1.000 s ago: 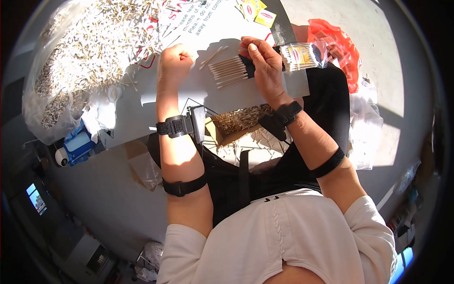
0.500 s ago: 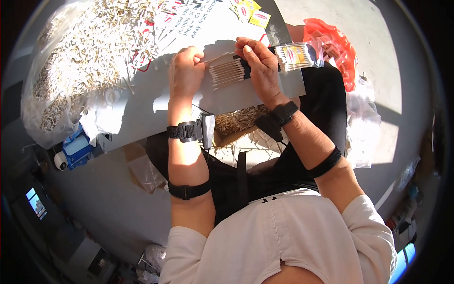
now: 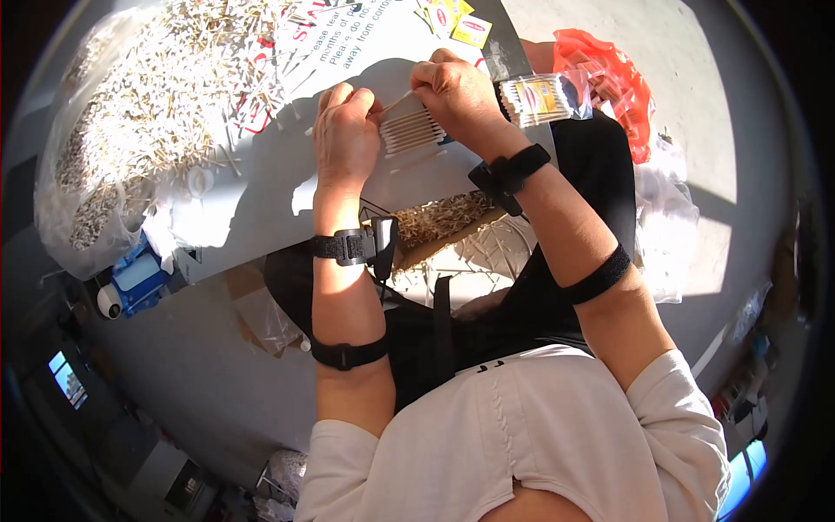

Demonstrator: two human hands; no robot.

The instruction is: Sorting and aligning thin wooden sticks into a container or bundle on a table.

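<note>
A row of white-tipped cotton swabs (image 3: pixel 410 132) lies side by side on the grey board. My left hand (image 3: pixel 346 135) is closed at the row's left end, fingers bent together around the left end of a single cotton swab (image 3: pixel 397 103). That swab slants up across the gap to my right hand (image 3: pixel 452 94), whose thumb and fingers are pinched at its other end. Part of the row's right end lies beneath my right hand, against a dark patch. Right of that hand rests a clear packet of cotton swabs (image 3: pixel 535 100) with a yellow label.
A big clear bag (image 3: pixel 156 122) spills a heap of loose swabs on the left. Yellow cards (image 3: pixel 470 30) lie at the far edge. A red plastic bag (image 3: pixel 609 87) stands at the right. Below the board is an open box (image 3: pixel 439 222) holding more sticks.
My right hand has shifted left and away from me, closing its fingers on the single swab's end. The left hand has turned slightly.
</note>
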